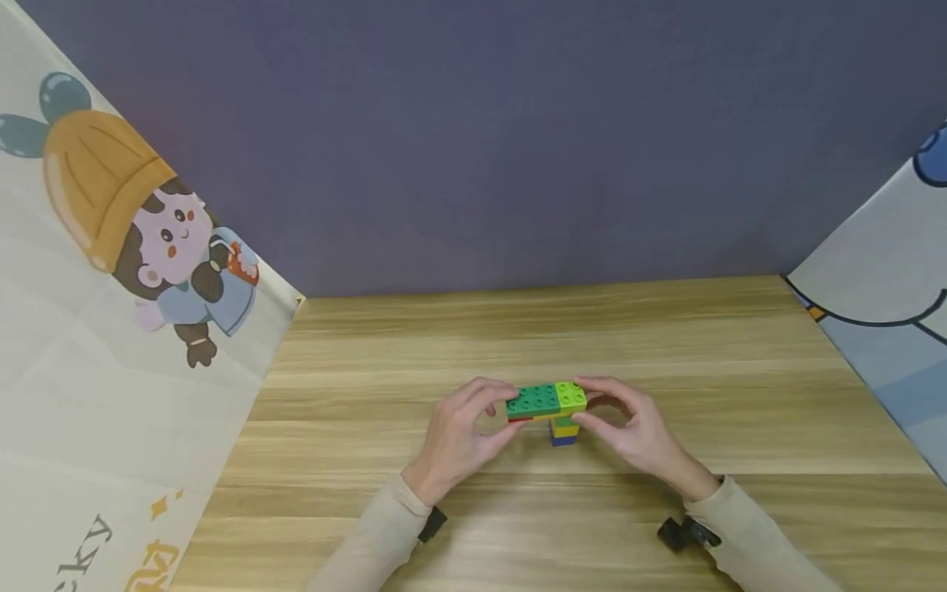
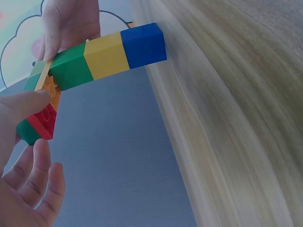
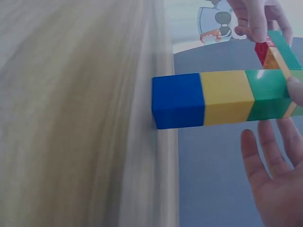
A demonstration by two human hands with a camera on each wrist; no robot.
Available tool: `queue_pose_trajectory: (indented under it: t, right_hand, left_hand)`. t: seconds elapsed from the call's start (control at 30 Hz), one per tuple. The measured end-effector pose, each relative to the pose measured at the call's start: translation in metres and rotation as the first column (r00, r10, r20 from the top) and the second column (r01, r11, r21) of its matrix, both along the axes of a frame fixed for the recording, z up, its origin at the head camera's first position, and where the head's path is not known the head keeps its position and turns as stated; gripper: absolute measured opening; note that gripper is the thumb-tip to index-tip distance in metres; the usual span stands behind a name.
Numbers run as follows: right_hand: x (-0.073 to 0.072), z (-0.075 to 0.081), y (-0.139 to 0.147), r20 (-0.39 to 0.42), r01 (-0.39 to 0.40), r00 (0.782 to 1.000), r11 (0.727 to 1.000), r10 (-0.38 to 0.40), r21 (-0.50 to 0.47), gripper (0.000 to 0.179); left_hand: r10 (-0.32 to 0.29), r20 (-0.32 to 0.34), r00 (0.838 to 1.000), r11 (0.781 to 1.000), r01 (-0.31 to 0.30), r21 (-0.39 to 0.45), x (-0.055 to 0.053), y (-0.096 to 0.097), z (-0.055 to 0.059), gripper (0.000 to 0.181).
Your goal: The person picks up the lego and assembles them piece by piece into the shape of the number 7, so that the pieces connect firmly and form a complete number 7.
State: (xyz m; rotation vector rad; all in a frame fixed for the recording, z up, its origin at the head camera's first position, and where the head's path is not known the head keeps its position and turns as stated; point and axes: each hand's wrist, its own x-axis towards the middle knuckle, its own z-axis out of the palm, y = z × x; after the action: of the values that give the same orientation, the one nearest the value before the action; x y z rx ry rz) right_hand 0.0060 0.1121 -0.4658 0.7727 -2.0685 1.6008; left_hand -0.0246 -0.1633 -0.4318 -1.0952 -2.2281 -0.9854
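Both hands hold a toy brick structure with a long overhanging top. Its upper layer has a dark green brick (image 1: 534,400) on the left and a lime green brick (image 1: 570,395) on the right. Beneath these are a red brick (image 2: 45,122) and an orange brick (image 2: 53,92), their hollow undersides showing. Under the right end runs a column of green (image 3: 269,94), yellow (image 3: 227,97) and blue (image 3: 177,100) bricks, the blue one lowest, right at the tabletop. My left hand (image 1: 460,434) pinches the left end between thumb and fingers. My right hand (image 1: 642,429) pinches the lime green end.
The wooden table (image 1: 355,353) extends around the structure on all sides. A dark blue-grey panel (image 1: 518,148) rises at the back. Printed cloths hang at the left (image 1: 66,353) and right (image 1: 888,255). Black wrist devices sit below both hands.
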Motion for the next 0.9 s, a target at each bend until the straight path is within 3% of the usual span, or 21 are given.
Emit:
queue_pose_trajectory:
  t: [0.2,0.47,0.9]
  right_hand:
    - [0.005,0.004,0.003,0.108,0.052,0.992,0.997,-0.057,0.056,0.063]
    - [0.010,-0.008,0.009,0.316,0.010,0.947,0.984,-0.066,0.175,0.057]
    - [0.009,-0.013,0.008,0.326,0.034,0.943,0.992,-0.074,0.125,0.048]
  left_hand:
    - [0.004,0.011,1.000,1.000,-0.004,-0.005,-0.001,0.000,0.003,0.041]
    - [-0.003,0.024,1.000,1.000,0.003,0.006,-0.001,0.000,0.002,0.040]
    - [0.021,0.040,0.999,1.000,-0.022,0.011,-0.003,0.000,0.000,0.044]
